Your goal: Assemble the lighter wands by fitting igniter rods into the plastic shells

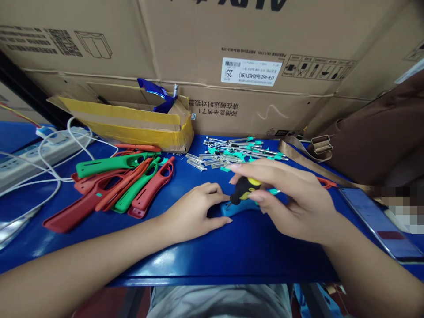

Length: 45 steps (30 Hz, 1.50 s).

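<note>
My right hand (294, 198) is closed round the stubby black-and-yellow handle of a screwdriver (244, 189), tilted with its short tip at the blue lighter casing (243, 208). That casing lies flat on the table, its far end partly hidden behind my right hand. My left hand (200, 206) grips the casing's near left end between thumb and fingers. To the left lies a pile of lighter casings, among them a green one (102, 165) and a red one (152, 187). Behind my hands are clear plastic fuel tanks (218, 160) and thin metal lighter tubes with wires (245, 145).
A cardboard box with yellow tape (132, 128) stands at the back left, beside a white power strip (43, 150) with tangled cables. A large carton (198, 53) forms the back wall. On the right lie a phone (377, 223) and a brown bag (371, 137) with a strap.
</note>
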Motion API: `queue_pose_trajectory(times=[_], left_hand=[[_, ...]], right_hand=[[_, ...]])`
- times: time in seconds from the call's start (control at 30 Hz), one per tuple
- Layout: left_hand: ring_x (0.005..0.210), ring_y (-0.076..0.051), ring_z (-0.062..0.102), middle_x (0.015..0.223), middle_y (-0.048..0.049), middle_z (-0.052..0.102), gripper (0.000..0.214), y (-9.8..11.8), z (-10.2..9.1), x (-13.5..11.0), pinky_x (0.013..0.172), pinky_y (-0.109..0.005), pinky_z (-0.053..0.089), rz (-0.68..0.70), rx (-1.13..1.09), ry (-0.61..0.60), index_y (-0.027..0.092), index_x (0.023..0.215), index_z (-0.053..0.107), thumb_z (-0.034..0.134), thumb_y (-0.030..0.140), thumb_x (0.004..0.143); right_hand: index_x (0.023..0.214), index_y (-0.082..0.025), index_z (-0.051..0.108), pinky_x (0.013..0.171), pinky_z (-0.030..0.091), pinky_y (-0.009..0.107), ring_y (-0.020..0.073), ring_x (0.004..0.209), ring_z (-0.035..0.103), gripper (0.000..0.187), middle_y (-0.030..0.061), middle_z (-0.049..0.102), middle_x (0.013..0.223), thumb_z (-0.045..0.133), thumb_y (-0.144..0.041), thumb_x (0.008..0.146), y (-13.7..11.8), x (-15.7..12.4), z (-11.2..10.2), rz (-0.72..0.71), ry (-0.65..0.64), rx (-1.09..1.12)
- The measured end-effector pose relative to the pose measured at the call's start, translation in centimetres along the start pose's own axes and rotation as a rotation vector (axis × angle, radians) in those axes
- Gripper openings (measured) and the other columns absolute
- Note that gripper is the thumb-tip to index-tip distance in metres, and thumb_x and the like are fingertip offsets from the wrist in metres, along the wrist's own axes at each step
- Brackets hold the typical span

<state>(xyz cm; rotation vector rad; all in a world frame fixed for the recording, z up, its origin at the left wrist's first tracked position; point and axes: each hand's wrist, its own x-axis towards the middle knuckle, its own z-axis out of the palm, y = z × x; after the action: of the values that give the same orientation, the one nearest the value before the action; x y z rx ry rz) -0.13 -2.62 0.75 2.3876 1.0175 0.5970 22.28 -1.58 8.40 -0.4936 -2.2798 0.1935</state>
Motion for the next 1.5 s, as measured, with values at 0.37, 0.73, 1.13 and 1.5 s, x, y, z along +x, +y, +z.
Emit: queue_pose_trajectory(times=[0.37,0.73,1.13,1.5], left_hand=[[0.104,-0.027,0.063,0.111,-0.0098,0.066,0.038,0.0,0.1,0.0,0.094,-0.043,0.052,0.000,-0.015,0.000,0.018,0.123,0.070,0.073,0.037,0.090],[0.103,-0.026,0.063,0.110,-0.0089,0.066,0.036,0.0,0.1,0.0,0.092,-0.040,0.053,-0.008,-0.012,0.006,0.020,0.121,0.070,0.073,0.037,0.090],[0.098,-0.024,0.064,0.105,-0.0073,0.066,0.036,-0.1,0.3,-0.1,0.088,-0.039,0.054,-0.019,-0.015,0.021,0.021,0.120,0.071,0.074,0.039,0.090],[0.103,-0.026,0.064,0.108,-0.0082,0.067,0.033,0.0,0.4,0.0,0.093,-0.041,0.054,-0.025,-0.015,0.042,0.021,0.117,0.072,0.075,0.038,0.089]], right_hand=[[0.134,-0.020,0.059,0.094,0.056,0.029,0.0172,0.110,0.067,0.034,0.0075,0.072,0.117,0.055,-0.019,0.100,0.0,-0.2,0.3,0.012,-0.051,0.007],[0.139,-0.022,0.055,0.099,0.055,0.034,0.0191,0.115,0.066,0.039,0.0073,0.072,0.122,0.054,-0.021,0.101,0.1,-0.1,0.0,0.007,-0.074,-0.012],[0.141,-0.022,0.054,0.095,0.057,0.030,0.0184,0.114,0.068,0.041,0.0069,0.071,0.127,0.055,-0.021,0.100,0.2,-0.3,0.4,0.032,-0.065,-0.019],[0.139,-0.022,0.057,0.084,0.060,0.032,0.0178,0.101,0.071,0.039,0.0085,0.073,0.120,0.051,-0.018,0.100,0.1,-0.1,1.3,0.038,-0.026,0.117]])
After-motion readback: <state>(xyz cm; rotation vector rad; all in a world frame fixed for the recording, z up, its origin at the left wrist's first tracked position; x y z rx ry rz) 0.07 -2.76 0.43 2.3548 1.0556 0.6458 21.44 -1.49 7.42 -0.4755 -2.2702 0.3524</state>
